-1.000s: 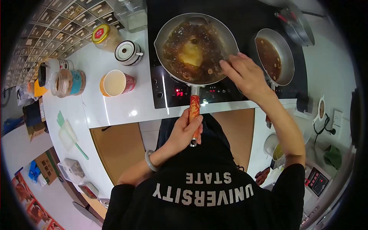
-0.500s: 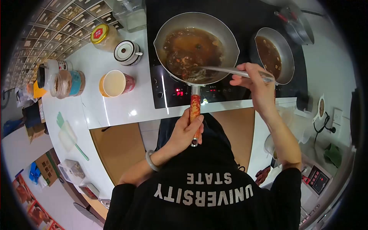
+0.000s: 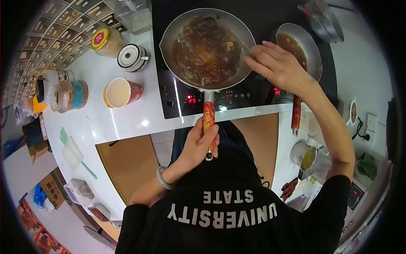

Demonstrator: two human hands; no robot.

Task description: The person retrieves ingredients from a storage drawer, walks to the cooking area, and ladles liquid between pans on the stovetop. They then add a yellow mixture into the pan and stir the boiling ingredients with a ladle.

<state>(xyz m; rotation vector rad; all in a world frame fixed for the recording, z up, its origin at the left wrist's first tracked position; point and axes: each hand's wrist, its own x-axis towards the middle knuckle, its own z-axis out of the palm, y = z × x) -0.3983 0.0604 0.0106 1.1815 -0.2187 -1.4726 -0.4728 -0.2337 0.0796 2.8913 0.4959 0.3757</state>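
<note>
A grey frying pan (image 3: pixel 167 48) stands on the black cooktop (image 3: pixel 262 95), with bubbling brown liquid (image 3: pixel 205 51) and small bits inside. My left hand (image 3: pixel 199 142) is wrapped around its red-and-gold handle (image 3: pixel 209 113), near the end. Over the pan's right rim, my right hand (image 3: pixel 281 70) grips a long metal utensil (image 3: pixel 245 47) that slants into the liquid; its working end is hidden. Partly behind my right hand and forearm is a smaller pan (image 3: pixel 314 55), also holding brown liquid, with a red handle (image 3: pixel 296 116) pointing toward me.
Left on the white counter are a paper cup (image 3: pixel 119 93), a lidded white pot (image 3: pixel 132 58), a yellow-lidded jar (image 3: pixel 108 42) and a blue-labelled jar (image 3: pixel 76 95). At right stand a metal strainer pot (image 3: pixel 301 154), a socket (image 3: pixel 371 122) and stacked metal pans (image 3: pixel 323 21).
My right hand has moved up and turned, sweeping the utensil toward the pan's far right side. The liquid bubbles more widely. My left hand keeps its hold; the view has shifted slightly.
</note>
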